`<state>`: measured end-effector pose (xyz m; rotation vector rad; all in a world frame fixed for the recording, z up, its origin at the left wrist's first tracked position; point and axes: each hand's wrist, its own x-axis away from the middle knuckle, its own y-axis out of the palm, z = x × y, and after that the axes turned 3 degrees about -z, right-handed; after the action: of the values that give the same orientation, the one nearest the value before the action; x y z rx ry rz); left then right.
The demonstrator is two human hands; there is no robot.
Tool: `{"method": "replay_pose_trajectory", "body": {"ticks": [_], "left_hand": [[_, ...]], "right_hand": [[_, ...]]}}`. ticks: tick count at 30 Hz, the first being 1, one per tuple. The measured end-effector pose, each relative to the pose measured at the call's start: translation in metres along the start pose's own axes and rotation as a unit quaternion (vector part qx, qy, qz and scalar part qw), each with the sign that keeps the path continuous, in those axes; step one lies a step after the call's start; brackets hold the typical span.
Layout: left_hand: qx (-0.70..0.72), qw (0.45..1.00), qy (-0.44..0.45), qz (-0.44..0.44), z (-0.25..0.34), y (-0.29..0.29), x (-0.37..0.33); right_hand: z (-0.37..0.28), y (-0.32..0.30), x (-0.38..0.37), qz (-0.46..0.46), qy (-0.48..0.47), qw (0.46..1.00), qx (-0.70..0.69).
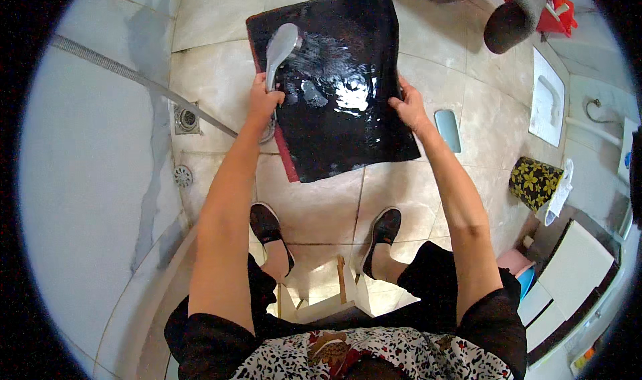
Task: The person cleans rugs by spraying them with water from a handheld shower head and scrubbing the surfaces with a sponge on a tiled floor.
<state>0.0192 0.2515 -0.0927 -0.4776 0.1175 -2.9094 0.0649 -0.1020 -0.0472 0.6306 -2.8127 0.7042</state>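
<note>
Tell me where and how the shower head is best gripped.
Probably by the slim handle, from the left, where the left hand holds it. The shower head widens at its top and sprays rightward over the black mat, so that side looks clear of the jet.

Floor drain (186,119) left of mat (328,129)

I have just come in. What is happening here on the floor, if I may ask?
Someone is spraying water over a dark mat. The left hand holds a shower head at the mat's left side, and the water fans across the upper part. The right hand grips the mat's right edge. The mat's surface is wet and shiny above the tiled floor, and a pale blue-green tray lies to its right.
</note>
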Motion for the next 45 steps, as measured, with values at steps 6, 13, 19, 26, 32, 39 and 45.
{"method": "replay_pose_trajectory", "body": {"ticks": [6, 13, 19, 26, 32, 39, 45], "left_hand": [[0.134, 0.991, -0.026, 0.004, 0.013, -0.011, 0.007], [0.316, 0.947, -0.060, 0.022, 0.006, -0.042, 0.000], [0.059, 0.992, -0.061, 0.088, 0.011, -0.065, 0.020], [-0.277, 0.951, 0.116, 0.067, 0.028, -0.026, 0.037], [-0.032, 0.995, -0.083, 0.040, 0.009, -0.005, 0.026], [-0.001, 0.993, -0.104, 0.063, 0.006, -0.015, 0.038], [-0.014, 0.990, -0.103, 0.092, 0.007, -0.024, 0.042]], "right_hand": [[-0.124, 0.124, 0.017, 0.027, -0.062, 0.988, 0.139], [-0.110, 0.218, 0.013, -0.055, -0.036, 0.957, 0.282], [-0.106, 0.201, 0.029, -0.012, -0.097, 0.968, 0.233], [0.014, -0.006, 0.080, 0.279, 0.204, 0.785, 0.514], [0.075, -0.059, 0.092, 0.189, 0.127, 0.800, 0.556], [-0.052, 0.119, 0.060, -0.074, -0.214, 0.882, 0.413], [-0.076, 0.147, -0.048, -0.004, -0.263, 0.860, 0.436]]}}
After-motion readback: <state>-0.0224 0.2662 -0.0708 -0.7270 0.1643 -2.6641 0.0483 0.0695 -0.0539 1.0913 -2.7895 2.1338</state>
